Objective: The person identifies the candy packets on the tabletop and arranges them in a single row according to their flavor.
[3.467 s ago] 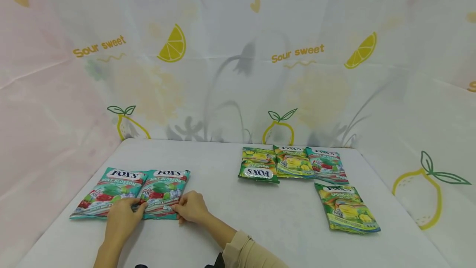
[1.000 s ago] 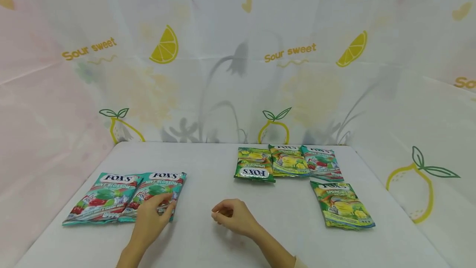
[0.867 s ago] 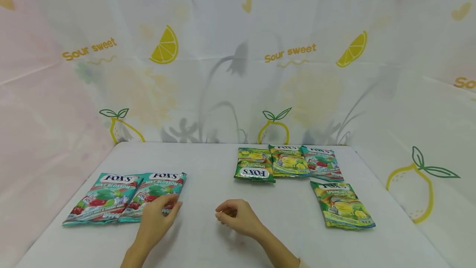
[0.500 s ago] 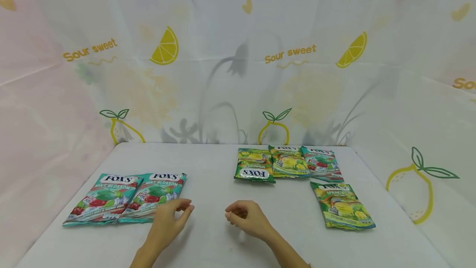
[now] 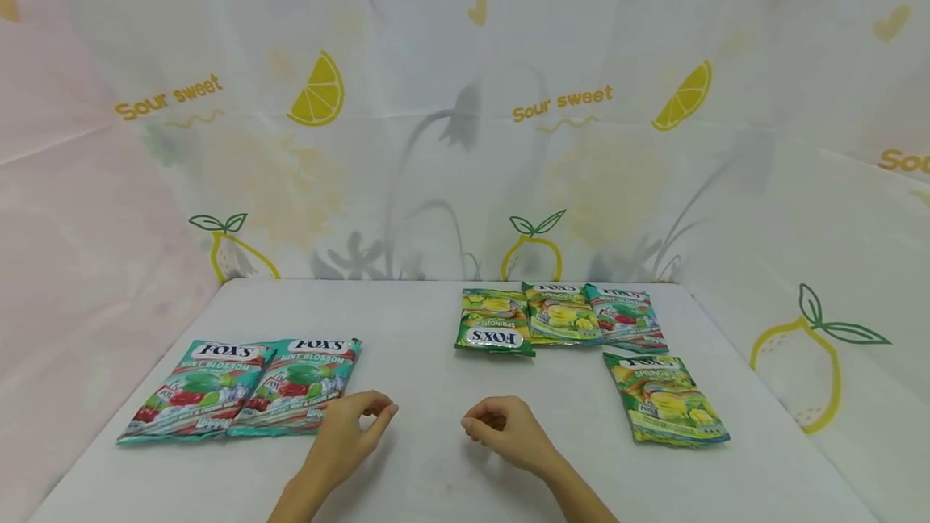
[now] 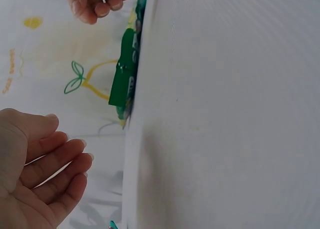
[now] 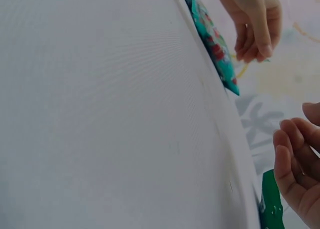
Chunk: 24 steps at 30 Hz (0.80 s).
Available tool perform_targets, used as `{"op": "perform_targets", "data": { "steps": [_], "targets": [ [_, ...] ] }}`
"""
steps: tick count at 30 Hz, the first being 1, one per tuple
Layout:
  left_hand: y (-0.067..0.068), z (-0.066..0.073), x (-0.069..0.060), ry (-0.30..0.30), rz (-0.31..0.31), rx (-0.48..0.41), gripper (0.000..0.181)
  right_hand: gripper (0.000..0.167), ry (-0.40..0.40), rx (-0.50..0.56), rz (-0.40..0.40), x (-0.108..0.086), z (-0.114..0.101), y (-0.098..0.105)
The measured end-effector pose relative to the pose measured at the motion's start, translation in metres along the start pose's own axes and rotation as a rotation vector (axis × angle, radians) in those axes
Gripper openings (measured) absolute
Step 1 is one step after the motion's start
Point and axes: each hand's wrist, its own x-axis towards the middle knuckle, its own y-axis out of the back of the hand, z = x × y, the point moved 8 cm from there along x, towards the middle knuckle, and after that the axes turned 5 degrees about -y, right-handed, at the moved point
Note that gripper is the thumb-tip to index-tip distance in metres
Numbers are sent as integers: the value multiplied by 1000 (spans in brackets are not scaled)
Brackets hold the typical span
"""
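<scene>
Two teal Mint Blossom bags lie at the left of the table, a left one (image 5: 196, 390) and a right one (image 5: 301, 386) whose edges overlap or meet. My left hand (image 5: 349, 438), loosely curled and holding nothing, hovers just right of the right bag's lower corner. My right hand (image 5: 516, 434) is in the air near the table's middle, its fingers relaxed and bent, with nothing in them. In the left wrist view the left hand (image 6: 45, 169) shows its empty palm side; the right wrist view shows the right hand (image 7: 302, 164) likewise.
At the back right a row holds a yellow-green bag (image 5: 496, 321) turned upside down, another yellow-green bag (image 5: 563, 317) and a teal bag (image 5: 625, 320). One more yellow-green bag (image 5: 664, 402) lies in front of them at the right. A printed cloth (image 5: 407, 184) hangs behind the white table (image 5: 407, 321).
Both hands have let go of the right teal bag and moved rightward off it, the right hand farther. The two teal bags sit slightly lower left in view; the view itself has shifted.
</scene>
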Motion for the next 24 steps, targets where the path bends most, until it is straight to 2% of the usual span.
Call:
{"op": "perform_targets", "data": {
  "steps": [3, 10, 16, 21, 24],
  "targets": [
    [-5, 2, 2, 3, -21, -15, 14, 21, 6, -15, 9, -3, 2, 6],
    [-15, 2, 5, 41, -73, 9, 7, 24, -21, -58, 44, -10, 7, 23],
    [-23, 7, 10, 15, -97, 14, 4, 26, -38, -61, 75, -18, 10, 38],
    [-29, 12, 14, -22, -119, -13, 5, 25, -39, -60, 98, -25, 11, 50],
    [-33, 13, 17, -22, -143, -34, 5, 23, -39, -57, 113, -29, 13, 56]
  ]
}}
